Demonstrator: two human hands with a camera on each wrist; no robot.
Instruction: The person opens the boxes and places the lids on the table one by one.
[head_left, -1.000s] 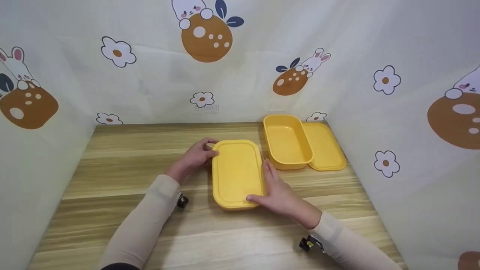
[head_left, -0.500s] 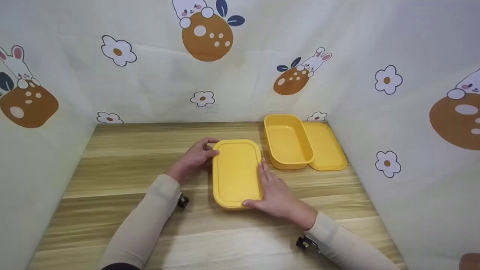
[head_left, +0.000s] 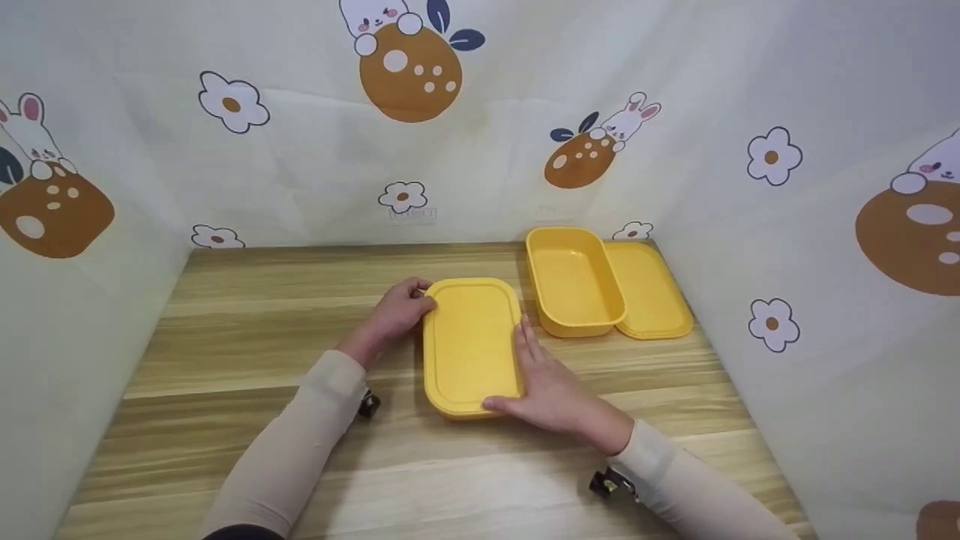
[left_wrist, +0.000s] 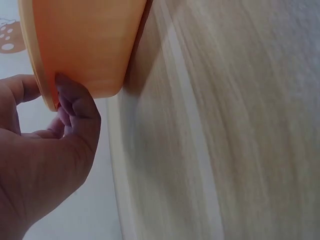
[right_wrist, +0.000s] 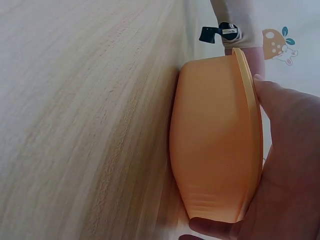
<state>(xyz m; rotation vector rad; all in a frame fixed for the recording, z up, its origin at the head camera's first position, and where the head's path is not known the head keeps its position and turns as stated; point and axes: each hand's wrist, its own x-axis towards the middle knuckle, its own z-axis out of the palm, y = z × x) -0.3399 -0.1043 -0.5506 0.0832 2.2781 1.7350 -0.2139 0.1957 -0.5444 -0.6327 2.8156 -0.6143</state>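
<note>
A yellow food container point(head_left: 459, 417) with its yellow lid point(head_left: 472, 345) on top stands on the table between my hands. My left hand point(head_left: 394, 311) pinches the rim near the far left corner, thumb above and fingers below, as the left wrist view also shows for the left fingers point(left_wrist: 82, 105). My right hand point(head_left: 555, 394) lies against the right side with straight fingers, its thumb over the near right corner. The right wrist view shows the container's near wall point(right_wrist: 215, 135) and the right thumb point(right_wrist: 270, 92) at the lid's edge. The inside is hidden by the lid.
An open yellow container point(head_left: 577, 281) stands at the back right, partly covering a second yellow lid point(head_left: 652, 296). Patterned cloth walls point(head_left: 315, 180) enclose the wood-grain table point(head_left: 262, 300) at the back and sides.
My right hand has moved left, bringing its fingers against the container's right side. My left hand keeps hold of the far left corner, and the container stays about in place.
</note>
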